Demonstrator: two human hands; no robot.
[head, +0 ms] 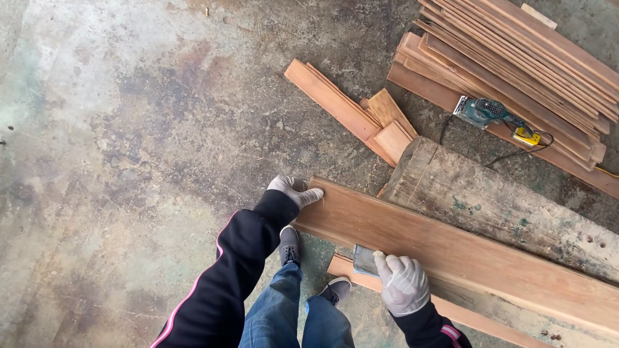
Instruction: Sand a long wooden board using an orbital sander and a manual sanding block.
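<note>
Gripped in the gloved right hand (403, 283) is a small grey sanding block (365, 260), the fingers curled down over its back edge so that only its left part shows. That block lies flat on the near edge of a long reddish plank (464, 254), touching the wood, at about 10 o'clock from the middle of the hand. Below the hand, at 5 o'clock, a dark sleeve with a pink mark runs out of view. Just under the plank a second, narrower board (451, 309) runs the same way, and the hand overlaps it.

At 9 o'clock from the block are the person's jeans and two grey shoes (290, 245) on the stained concrete floor (116, 142).

Farther off, at 10 o'clock, the gloved left hand (293, 190) rests on the plank's left end, fingers laid flat over the corner rather than closed round it, steadying it. Its black sleeve with a pink stripe slants down to 7 o'clock.

Beyond the plank, at 1 o'clock, lies a thick weathered beam (496, 206), touching the plank's far side. At 12 o'clock several short offcuts (361, 113) lie on the floor. Farthest, at 1 to 2 o'clock, a stack of thin boards (529, 58) carries a teal power sander (483, 113) with its black cord.
</note>
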